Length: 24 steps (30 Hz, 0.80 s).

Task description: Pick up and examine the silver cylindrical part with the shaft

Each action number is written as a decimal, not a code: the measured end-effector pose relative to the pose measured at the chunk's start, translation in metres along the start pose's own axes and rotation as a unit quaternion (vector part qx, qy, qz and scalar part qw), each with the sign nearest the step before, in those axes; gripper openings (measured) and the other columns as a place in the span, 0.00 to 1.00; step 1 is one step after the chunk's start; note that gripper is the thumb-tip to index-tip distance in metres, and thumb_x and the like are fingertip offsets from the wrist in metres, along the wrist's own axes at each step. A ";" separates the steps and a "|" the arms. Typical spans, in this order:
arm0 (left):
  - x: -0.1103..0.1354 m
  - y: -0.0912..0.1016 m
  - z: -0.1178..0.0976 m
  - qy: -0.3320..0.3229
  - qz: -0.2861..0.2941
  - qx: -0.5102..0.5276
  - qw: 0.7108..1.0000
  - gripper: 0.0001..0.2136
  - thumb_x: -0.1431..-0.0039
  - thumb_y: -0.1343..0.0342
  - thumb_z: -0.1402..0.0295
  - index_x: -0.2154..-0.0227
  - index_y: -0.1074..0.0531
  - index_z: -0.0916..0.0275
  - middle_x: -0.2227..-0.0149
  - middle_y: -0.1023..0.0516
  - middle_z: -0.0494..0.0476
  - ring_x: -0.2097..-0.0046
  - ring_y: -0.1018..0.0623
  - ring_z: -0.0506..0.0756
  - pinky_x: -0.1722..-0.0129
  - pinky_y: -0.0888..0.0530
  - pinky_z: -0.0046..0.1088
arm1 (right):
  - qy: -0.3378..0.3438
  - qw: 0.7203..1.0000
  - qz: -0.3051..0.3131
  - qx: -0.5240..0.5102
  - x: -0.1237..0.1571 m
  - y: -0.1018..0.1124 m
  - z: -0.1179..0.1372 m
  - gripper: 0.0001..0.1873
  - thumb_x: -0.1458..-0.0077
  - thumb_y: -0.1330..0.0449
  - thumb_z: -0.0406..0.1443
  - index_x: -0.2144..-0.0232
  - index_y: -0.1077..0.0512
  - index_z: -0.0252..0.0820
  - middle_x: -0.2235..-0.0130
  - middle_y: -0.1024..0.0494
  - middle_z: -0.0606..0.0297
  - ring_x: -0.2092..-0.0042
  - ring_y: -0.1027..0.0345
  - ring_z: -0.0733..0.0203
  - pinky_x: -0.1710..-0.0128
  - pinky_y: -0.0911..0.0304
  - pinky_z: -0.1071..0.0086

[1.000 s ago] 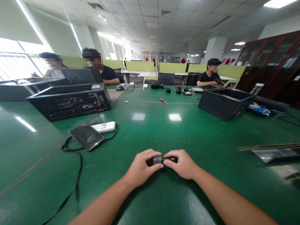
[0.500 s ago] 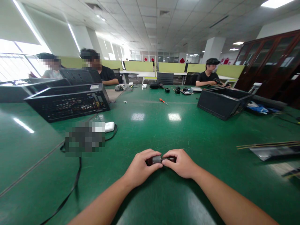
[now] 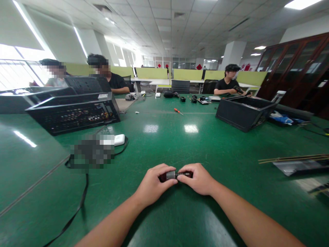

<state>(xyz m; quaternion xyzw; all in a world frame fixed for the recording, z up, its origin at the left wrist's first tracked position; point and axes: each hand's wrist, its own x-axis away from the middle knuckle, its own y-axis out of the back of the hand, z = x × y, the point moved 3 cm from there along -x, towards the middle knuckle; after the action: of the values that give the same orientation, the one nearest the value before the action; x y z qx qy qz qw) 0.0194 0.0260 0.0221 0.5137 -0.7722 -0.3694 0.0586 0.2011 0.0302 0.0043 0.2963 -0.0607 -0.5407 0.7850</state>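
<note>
Close in front of me, both hands hold a short, dark cylindrical tool (image 3: 170,175) with a grey metal collar, lying sideways just over the green table. My left hand (image 3: 152,185) is closed round its thicker, dark reddish end, thumb and fingers on either side of the collar. The thinner dark end is pinched by my right hand (image 3: 199,179), whose fingertips almost meet those of the left. Fingers and palms hide both ends, so its exact kind cannot be made out.
A black computer case (image 3: 74,115) stands at left, another (image 3: 244,111) at right. Beyond my hands lies an orange screwdriver (image 3: 178,110). A blurred-out item with a black strap (image 3: 83,199) is at left, thin rods (image 3: 290,157) at right. Several people sit across the table (image 3: 164,144).
The whole view has shifted very slightly. Both hands keep the same hold on the cylindrical tool, with no clear movement of the fingers.
</note>
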 end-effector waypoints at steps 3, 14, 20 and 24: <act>0.000 0.000 0.000 0.001 -0.001 -0.001 1.000 0.11 0.45 0.37 0.66 0.58 0.24 0.57 0.63 0.22 0.52 0.61 0.24 0.55 0.60 0.30 0.30 | 0.001 1.000 0.001 0.003 0.000 0.000 0.001 0.09 0.47 0.39 0.37 0.66 0.20 0.40 0.68 0.19 0.65 0.68 0.29 0.62 0.69 0.40 0.72; 0.000 0.001 0.000 -0.004 -0.004 -0.004 1.000 0.11 0.45 0.37 0.66 0.58 0.24 0.57 0.63 0.22 0.53 0.61 0.24 0.55 0.60 0.30 0.30 | -0.007 1.000 0.005 0.004 0.000 0.001 0.001 0.10 0.46 0.39 0.38 0.66 0.21 0.40 0.69 0.20 0.64 0.69 0.30 0.62 0.69 0.40 0.72; -0.001 0.000 0.000 -0.005 -0.001 -0.009 1.000 0.11 0.45 0.38 0.65 0.58 0.24 0.58 0.63 0.22 0.54 0.61 0.24 0.55 0.59 0.29 0.31 | -0.008 1.000 0.007 0.007 0.000 0.001 0.001 0.10 0.46 0.40 0.38 0.66 0.21 0.39 0.69 0.20 0.64 0.68 0.30 0.62 0.69 0.40 0.72; -0.001 0.001 -0.002 -0.006 -0.003 -0.011 1.000 0.11 0.45 0.38 0.64 0.58 0.24 0.58 0.62 0.21 0.55 0.60 0.24 0.56 0.59 0.28 0.32 | -0.010 1.000 0.010 0.010 0.000 0.002 0.001 0.10 0.46 0.40 0.38 0.66 0.21 0.39 0.69 0.20 0.64 0.68 0.30 0.62 0.69 0.40 0.72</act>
<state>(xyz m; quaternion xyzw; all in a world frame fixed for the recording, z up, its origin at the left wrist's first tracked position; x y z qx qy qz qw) 0.0197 0.0260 0.0240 0.5135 -0.7666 -0.3811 0.0586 0.2020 0.0298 0.0064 0.2980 -0.0765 -0.5349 0.7869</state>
